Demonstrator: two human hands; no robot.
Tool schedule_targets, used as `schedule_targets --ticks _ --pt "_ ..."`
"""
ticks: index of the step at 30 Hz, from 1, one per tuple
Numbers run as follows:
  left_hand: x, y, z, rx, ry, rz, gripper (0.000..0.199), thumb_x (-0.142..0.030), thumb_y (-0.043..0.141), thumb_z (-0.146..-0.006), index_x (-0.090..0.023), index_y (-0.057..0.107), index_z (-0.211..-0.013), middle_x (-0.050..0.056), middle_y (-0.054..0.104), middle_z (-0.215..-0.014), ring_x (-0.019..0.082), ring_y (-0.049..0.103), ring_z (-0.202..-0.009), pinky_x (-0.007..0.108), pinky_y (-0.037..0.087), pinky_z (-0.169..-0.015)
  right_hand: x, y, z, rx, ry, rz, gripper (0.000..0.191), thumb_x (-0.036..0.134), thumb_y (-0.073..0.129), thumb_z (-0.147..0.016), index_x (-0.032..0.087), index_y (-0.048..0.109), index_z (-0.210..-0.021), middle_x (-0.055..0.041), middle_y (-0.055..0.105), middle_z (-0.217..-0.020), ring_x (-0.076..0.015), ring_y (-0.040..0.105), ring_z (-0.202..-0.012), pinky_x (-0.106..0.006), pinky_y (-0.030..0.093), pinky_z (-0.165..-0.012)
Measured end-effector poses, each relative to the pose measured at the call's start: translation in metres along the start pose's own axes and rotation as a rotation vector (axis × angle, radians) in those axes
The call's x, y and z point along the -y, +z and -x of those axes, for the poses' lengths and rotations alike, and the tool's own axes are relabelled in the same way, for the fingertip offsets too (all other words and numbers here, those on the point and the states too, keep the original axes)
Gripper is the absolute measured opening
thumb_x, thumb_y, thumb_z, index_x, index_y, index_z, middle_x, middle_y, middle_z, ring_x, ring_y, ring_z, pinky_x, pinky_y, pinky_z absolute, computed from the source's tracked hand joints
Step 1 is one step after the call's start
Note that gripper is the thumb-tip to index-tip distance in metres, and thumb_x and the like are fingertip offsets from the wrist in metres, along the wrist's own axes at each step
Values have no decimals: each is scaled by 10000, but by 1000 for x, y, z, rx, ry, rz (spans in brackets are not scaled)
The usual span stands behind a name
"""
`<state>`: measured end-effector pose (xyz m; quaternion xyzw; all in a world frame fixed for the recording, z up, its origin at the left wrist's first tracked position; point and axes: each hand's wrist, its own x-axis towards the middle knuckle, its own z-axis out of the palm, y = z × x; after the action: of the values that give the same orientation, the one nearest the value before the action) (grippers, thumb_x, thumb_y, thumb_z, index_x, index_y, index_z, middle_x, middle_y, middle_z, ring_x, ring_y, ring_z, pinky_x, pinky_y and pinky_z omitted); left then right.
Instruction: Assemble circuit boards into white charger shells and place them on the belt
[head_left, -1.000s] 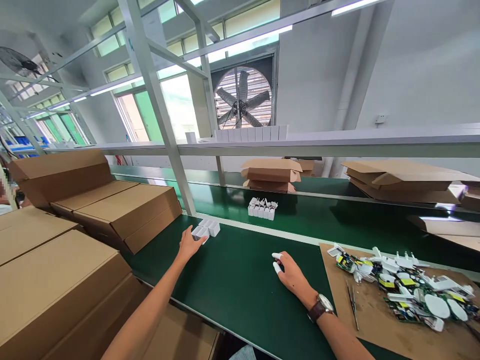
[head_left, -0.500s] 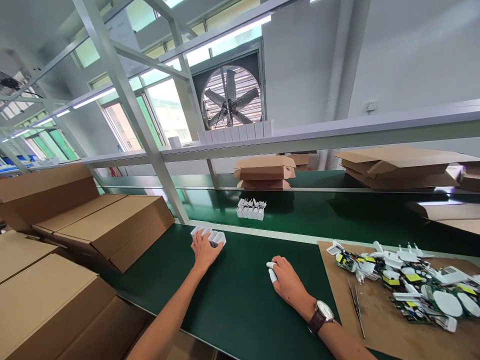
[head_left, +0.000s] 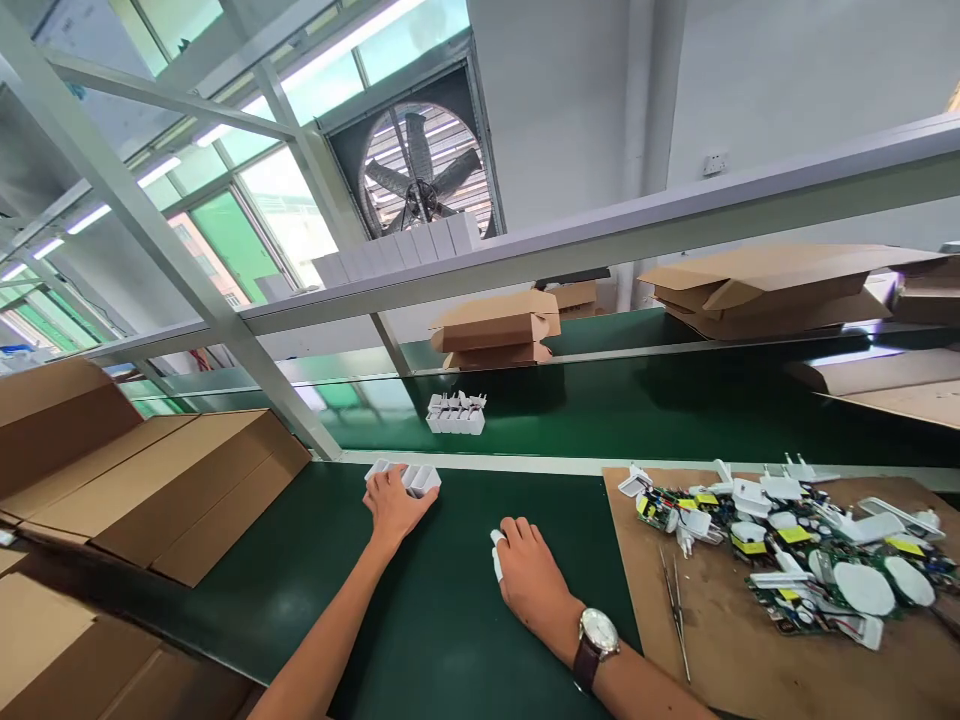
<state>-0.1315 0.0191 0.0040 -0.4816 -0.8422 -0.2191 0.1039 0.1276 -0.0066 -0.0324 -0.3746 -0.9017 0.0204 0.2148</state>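
Note:
My left hand (head_left: 395, 508) is closed around a row of small white open-topped plastic cases (head_left: 421, 480), thumb at the right end and fingers over the left part. The row sits on the green work surface (head_left: 435, 620) by its far pale edge, and my palm hides some of it. To the right, my right hand (head_left: 529, 570) is low over the same surface, palm down, fingers loosely bent and nothing seen in them. White covers (head_left: 496, 553) sit on its thumb and a fingertip, and a wristwatch (head_left: 598, 632) is on that wrist.
Green circuit boards with white plastic parts (head_left: 795, 550) are heaped on a brown cardboard sheet (head_left: 720, 650), beside metal tweezers (head_left: 676, 612). Another white row with parts on top (head_left: 456, 414) stands on the belt beyond. Cardboard boxes (head_left: 187, 480) crowd the left; a shelf beam (head_left: 570, 245) crosses above.
The view has turned and tilted. My left hand still grips the white cases, which stay near the far edge. My right hand has moved a little left, toward them.

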Motion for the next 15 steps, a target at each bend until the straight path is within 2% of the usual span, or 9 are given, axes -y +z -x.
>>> schedule_targets --ticks 5,9,12,15 --pt "-29 6 13 -33 -30 -25 685 -557 699 -747 -152 556 -1281 213 518 -1323 429 353 -1383 614 341 -1115 3 6 0 14 9 -49 196 69 602 -860 128 697 -1021 -166 634 -1078 -295 551 -1003 -418 469 -888" --pt "-37 7 20 -61 -64 10 729 -593 710 -742 -161 541 -1304 223 498 -1365 436 338 -1411 634 318 -1130 4 6 -2 42 -3 -45 166 82 588 -864 123 707 -971 -170 633 -1059 -290 540 -966 -412 473 -853" --pt "-33 2 25 -163 83 58 711 -578 732 -749 -192 552 -1319 206 469 -1446 416 303 -1464 611 274 -1175 5 3 -3 59 -10 -36 160 79 563 -882 116 703 -950 -162 627 -1027 -279 534 -938 -404 471 -829" --pt "-24 -3 25 -218 272 100 358 -487 679 -826 -243 682 -1088 147 524 -1435 396 300 -1488 611 228 -1205 5 -1 -3 70 -15 -30 140 101 556 -904 121 693 -929 -151 618 -1003 -274 525 -925 -402 474 -805"
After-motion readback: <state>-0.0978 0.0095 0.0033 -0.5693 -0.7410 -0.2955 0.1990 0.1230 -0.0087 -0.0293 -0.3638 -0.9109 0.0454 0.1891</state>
